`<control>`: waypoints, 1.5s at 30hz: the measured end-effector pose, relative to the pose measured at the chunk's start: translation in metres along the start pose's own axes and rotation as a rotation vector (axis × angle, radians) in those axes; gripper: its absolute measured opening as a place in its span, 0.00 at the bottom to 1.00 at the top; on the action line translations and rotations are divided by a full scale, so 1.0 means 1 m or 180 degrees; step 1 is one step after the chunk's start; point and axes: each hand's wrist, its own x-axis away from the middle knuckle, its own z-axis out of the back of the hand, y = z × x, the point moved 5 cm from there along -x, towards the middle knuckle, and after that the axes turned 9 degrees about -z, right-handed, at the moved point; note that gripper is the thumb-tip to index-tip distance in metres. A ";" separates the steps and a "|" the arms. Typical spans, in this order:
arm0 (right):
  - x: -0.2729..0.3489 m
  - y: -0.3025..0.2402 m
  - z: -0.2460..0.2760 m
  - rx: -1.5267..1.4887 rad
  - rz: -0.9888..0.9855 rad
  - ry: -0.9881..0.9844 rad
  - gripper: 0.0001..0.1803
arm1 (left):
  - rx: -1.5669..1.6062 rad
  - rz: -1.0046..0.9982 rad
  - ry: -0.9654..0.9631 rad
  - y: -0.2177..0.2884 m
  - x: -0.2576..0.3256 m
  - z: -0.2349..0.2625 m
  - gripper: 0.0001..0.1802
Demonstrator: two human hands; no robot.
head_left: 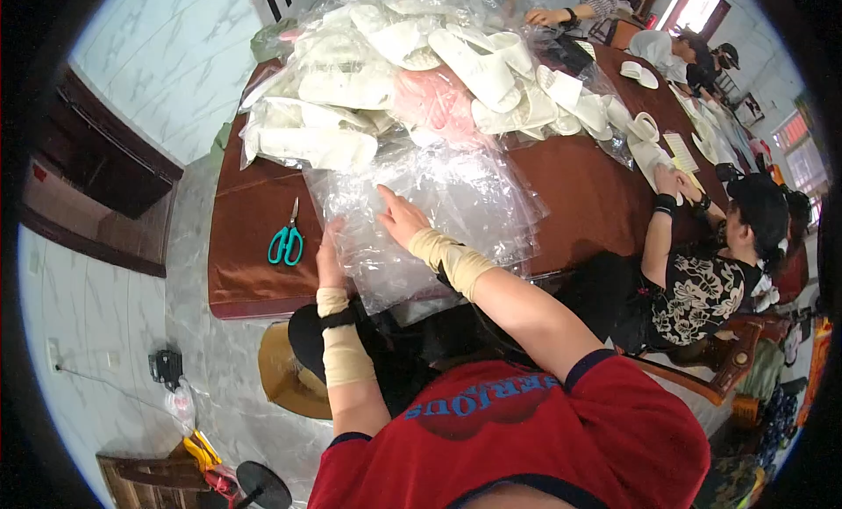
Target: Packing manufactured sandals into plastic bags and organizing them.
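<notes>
Right now, a loose stack of clear plastic bags [478, 206] lies in the middle of the frame, flat at the near edge of the brown table [596, 180] and hanging partly over it. The right hand [403, 218] is open over the bags, its fingers stretched toward the upper left; whether it presses on them is hard to tell. At the left edge of the stack is the left hand [329, 259], partly hidden by the plastic, so I cannot tell whether it grips anything. Both wrists wear tan wraps. Left of this hand, scissors [288, 237] with teal handles rest on the table, blades pointing up the frame. A big heap of white slippers [342, 88], many in clear wrapping, fills the upper middle, with a pink bundle [434, 105] among them. At the right, a co-worker [702, 285] handles a white slipper [647, 156].
</notes>
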 end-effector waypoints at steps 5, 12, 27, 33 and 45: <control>0.009 0.015 0.018 0.0136 -0.0058 -0.0120 0.28 | 0.0281 0.0089 0.1181 0.085 0.006 -0.005 0.25; 0.019 -0.011 0.060 0.1814 0.1223 0.0948 0.24 | -0.1971 -0.0565 0.0772 0.067 0.034 -0.034 0.18; 0.001 0.087 0.072 0.1498 0.0057 0.0836 0.25 | -0.4233 -0.1421 -0.0369 0.104 -0.005 -0.110 0.27; -0.022 0.128 0.126 0.0383 -0.0393 0.0433 0.17 | -0.4260 -0.0596 -0.0426 0.027 -0.017 -0.090 0.35; -0.195 -0.005 0.300 0.2092 0.0389 0.1807 0.19 | -0.4245 -0.0739 -0.0458 0.035 -0.012 -0.093 0.34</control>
